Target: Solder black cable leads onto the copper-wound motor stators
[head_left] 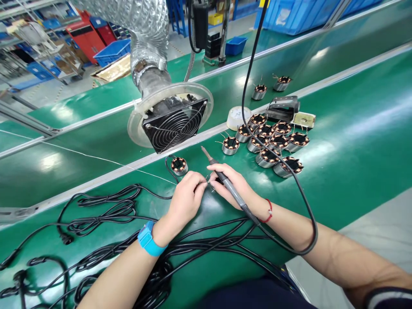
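My right hand (236,186) is closed round a grey soldering iron (231,187), whose tip points up and to the left. Its thumb and fingertips also meet small wire ends (207,179) beside my left hand. My left hand (187,194) pinches those thin wires between thumb and forefinger, and a thin solder strand (141,170) runs in from the left towards it. Just beyond my left hand, a copper-wound stator (179,166) sits on the green table with a black cable beside it.
Several stators (267,157) stand at the right near a white round container (238,117) and a soldering stand (283,109). A fume extractor fan (176,128) hangs ahead. Coiled black cables (106,214) cover the table's near left, and the iron's cord (302,193) loops over my right forearm.
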`<state>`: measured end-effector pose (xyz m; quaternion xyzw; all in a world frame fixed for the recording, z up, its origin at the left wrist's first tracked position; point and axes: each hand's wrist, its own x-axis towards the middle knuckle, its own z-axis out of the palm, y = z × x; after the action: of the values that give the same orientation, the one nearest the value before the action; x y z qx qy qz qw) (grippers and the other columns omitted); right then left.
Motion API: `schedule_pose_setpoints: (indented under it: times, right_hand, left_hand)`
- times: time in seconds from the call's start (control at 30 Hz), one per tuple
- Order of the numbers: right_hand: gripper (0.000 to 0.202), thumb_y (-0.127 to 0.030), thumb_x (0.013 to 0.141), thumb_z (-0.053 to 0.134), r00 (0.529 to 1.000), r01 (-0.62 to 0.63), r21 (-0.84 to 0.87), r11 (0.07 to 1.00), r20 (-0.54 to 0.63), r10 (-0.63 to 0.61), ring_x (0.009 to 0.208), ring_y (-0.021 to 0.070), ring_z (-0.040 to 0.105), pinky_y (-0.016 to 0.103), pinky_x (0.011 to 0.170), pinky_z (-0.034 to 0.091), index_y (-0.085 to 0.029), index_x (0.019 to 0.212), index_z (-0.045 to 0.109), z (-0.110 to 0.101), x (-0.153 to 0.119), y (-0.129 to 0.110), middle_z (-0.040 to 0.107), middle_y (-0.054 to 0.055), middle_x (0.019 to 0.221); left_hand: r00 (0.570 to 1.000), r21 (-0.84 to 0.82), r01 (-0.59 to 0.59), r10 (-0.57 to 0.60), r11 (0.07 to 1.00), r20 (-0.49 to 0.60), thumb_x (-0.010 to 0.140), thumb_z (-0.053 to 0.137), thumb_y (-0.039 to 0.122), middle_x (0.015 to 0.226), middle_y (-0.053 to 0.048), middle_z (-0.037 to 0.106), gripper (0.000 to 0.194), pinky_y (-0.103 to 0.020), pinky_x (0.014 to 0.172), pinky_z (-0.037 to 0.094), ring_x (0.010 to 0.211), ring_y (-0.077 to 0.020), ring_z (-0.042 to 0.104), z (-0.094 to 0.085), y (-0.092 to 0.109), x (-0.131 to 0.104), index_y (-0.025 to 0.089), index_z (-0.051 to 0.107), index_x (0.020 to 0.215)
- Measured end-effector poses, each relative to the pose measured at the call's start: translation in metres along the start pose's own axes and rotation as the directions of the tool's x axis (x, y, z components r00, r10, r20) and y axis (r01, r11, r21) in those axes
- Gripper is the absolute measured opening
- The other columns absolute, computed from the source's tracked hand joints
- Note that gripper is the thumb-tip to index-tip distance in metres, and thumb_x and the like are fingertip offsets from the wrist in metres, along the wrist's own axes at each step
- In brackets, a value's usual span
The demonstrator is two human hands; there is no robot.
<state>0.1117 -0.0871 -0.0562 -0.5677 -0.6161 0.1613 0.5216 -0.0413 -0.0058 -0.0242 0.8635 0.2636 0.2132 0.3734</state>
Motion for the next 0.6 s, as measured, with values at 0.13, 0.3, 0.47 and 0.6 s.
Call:
schedule_pose_setpoints:
  times: [0.13,0.3,0.47,0.6]
  right_hand:
    - [0.033,-0.014,0.089,0.052,1.0,-0.002,0.001,1.0,0.0,0.002,0.084,0.0154,0.06,0.034,0.084,0.05,-0.023,0.12,0.05,-0.001,0.0,-0.001,0.062,0.001,0.09]
    - [0.039,-0.011,0.088,0.052,0.998,0.057,-0.084,0.995,0.044,-0.053,0.093,0.0188,0.058,0.039,0.088,0.047,-0.024,0.124,0.047,-0.006,0.0,-0.006,0.065,0.002,0.094]
    - [0.035,-0.01,0.088,0.051,0.998,0.038,-0.191,0.981,0.053,-0.029,0.088,0.0203,0.058,0.039,0.083,0.046,-0.023,0.12,0.05,-0.002,0.002,-0.005,0.067,0.002,0.092]
    - [0.034,-0.01,0.087,0.053,0.999,-0.003,-0.215,0.977,0.036,0.011,0.087,0.0213,0.057,0.039,0.082,0.045,-0.021,0.119,0.051,0.002,0.003,0.0,0.067,0.003,0.09]
  left_hand:
    - [0.998,0.108,-0.053,0.05,0.993,0.036,0.089,0.045,0.017,0.094,-0.007,0.062,0.014,-0.028,0.08,0.044,0.09,-0.017,0.056,-0.001,0.0,-0.001,0.019,0.058,0.084]
    - [0.997,0.066,0.08,-0.081,0.995,0.01,0.082,0.049,0.015,0.082,-0.004,0.06,0.012,-0.027,0.074,0.043,0.078,-0.0151,0.055,-0.004,0.0,0.004,0.019,0.056,0.073]
    - [0.974,-0.075,0.225,-0.223,0.971,0.038,0.077,0.051,0.017,0.074,-0.001,0.057,0.011,-0.023,0.066,0.039,0.071,-0.0129,0.051,-0.006,-0.004,0.01,0.018,0.057,0.067]
    - [0.962,-0.148,0.27,-0.261,0.951,0.077,0.075,0.053,0.019,0.072,0.0,0.055,0.012,-0.023,0.065,0.037,0.067,-0.0114,0.049,-0.006,-0.007,0.01,0.017,0.059,0.065]
